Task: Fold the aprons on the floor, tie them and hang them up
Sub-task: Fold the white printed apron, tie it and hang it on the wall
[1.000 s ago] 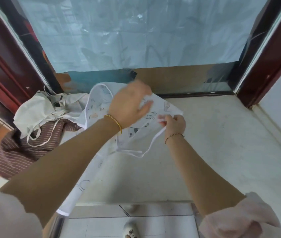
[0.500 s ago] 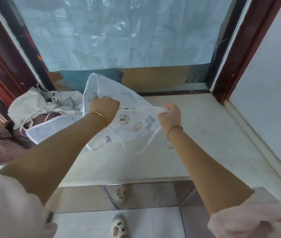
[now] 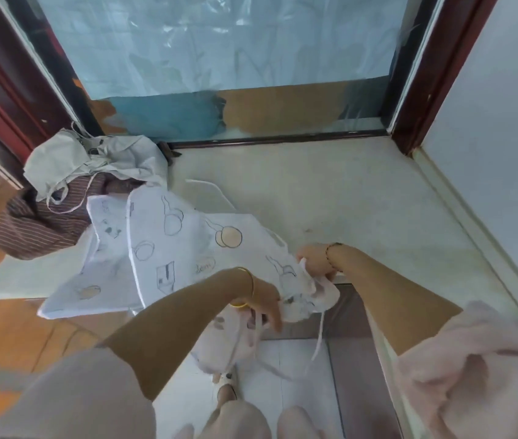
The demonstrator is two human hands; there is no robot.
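Observation:
A white apron printed with small drawings (image 3: 169,248) lies spread over the front edge of a raised pale floor step (image 3: 330,201). My left hand (image 3: 265,307) grips its bunched near end, fingers closed in the cloth. My right hand (image 3: 314,261) holds the same bunched end from the right, close beside the left hand. A white strap (image 3: 318,346) hangs down from the bunch in a loop. At the back left, a plain cream apron (image 3: 93,160) lies crumpled on top of a brown striped apron (image 3: 39,226).
A glass door with plastic film (image 3: 219,52) closes the back, framed by dark red posts (image 3: 425,74). A white wall (image 3: 498,153) runs along the right. Below the step are white tiles (image 3: 295,369), my slippered foot (image 3: 226,388), and orange wooden flooring (image 3: 7,327) at left.
Both hands have pulled the printed apron down and toward me, from held up in the air to spread over the step's edge. The hands have come closer together on its near end.

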